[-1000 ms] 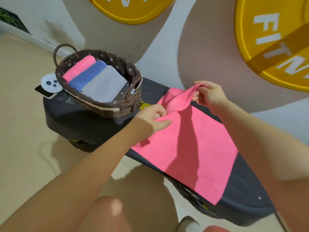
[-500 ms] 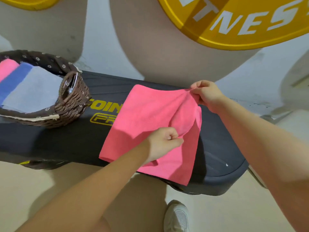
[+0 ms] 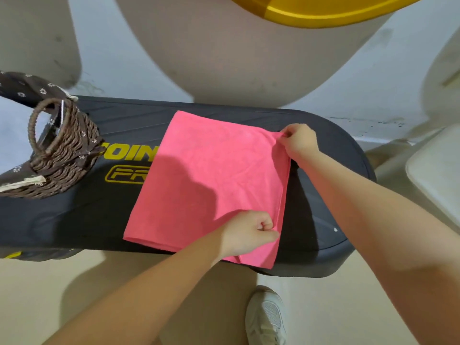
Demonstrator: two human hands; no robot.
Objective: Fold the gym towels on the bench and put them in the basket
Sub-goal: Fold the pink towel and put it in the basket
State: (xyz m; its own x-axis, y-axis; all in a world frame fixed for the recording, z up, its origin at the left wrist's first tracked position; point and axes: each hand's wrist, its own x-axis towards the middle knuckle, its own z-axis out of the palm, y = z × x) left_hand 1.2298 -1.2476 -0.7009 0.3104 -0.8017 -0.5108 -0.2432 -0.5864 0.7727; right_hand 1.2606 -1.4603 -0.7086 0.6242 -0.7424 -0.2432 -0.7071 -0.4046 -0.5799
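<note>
The towel [image 3: 206, 180] is plain bright pink, the bench [image 3: 321, 200] black with yellow lettering, the basket [image 3: 64, 155] brown wicker with a dark brown lining dotted with small white flowers, and the shoe [image 3: 267, 317] white.

— What do you have on the head view?

— I see a pink towel [image 3: 209, 178] lying folded on the black bench [image 3: 321, 195], its layered edges on the side away from the basket [image 3: 62, 155]. My right hand [image 3: 300, 140] pinches the towel's far corner at that side; my left hand [image 3: 249, 232] is curled on the near corner, gripping the cloth.

— And the basket?

— I see it on the same bench, well apart from the towel, cut by the picture's edge. Yellow lettering [image 3: 127, 153] on the bench runs between basket and towel, partly under the towel. A white shoe [image 3: 266, 317] stands on the floor below the towel's near corner.
</note>
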